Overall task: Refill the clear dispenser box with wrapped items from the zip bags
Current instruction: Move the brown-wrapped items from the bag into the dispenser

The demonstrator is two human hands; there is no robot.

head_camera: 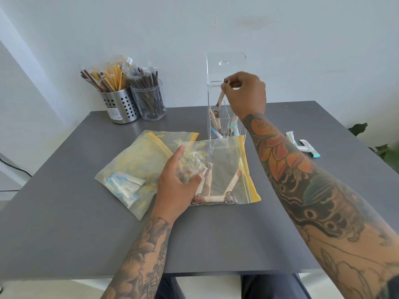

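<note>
— How far is the refill, if we go from the big things down to the small ones?

— On the grey table (64, 223) the two zip bags lie side by side in the middle, overlapping a little. The right zip bag (233, 169) holds several brown sugar sticks (232, 183) yet, lying loose and flat. The left zip bag (131, 167) has a small bundle of blue and white sticks (126, 184) in its lower corner. So both bags are not emptied.

— And the clear dispenser box?

— The clear dispenser box (216, 124) stands just behind the right bag, with its lid (225, 65) raised upright. Inside I see dividers and only a few sticks standing in the compartments, brown ones at the left, teal and blue ones lower. I judge it is far from full.

— What do the hands do?

— The left hand (178, 184) rests on the right bag; thumb and fingers are curled on the plastic and hold it down. The right hand (245, 93) is above the box and pinches one brown stick (221, 97) by its top end; the stick hangs tilted over a left compartment, not released.

— Anything more left over?

— Three teal and white sticks (302, 144) lie on the table at the right, well apart from the box. I suppose they belong to the refill also.
</note>
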